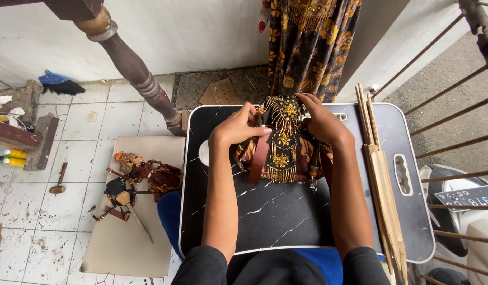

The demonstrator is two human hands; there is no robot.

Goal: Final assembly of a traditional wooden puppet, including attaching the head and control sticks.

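Puppet costume [282,138], black cloth with gold beadwork and fringe, lies near the far edge of the worktop [270,211], roughly mid-width, on brown patterned fabric. Left hand [237,125] grips its left side, fingers curled around the cloth by a brown strap [259,157]. Right hand [322,122] is closed on the top right of the costume, fingertips pressed into the beaded collar. Both forearms run in from the near edge. Worktop is a small black marble-look tray table with a white rim. Bundle of wooden sticks [380,174] lies along its right side, running from far edge to near corner. On the floor to the left, a cardboard sheet [125,232] carries a second puppet [132,182]. Small hammer [58,182] sits on the tiles further left.
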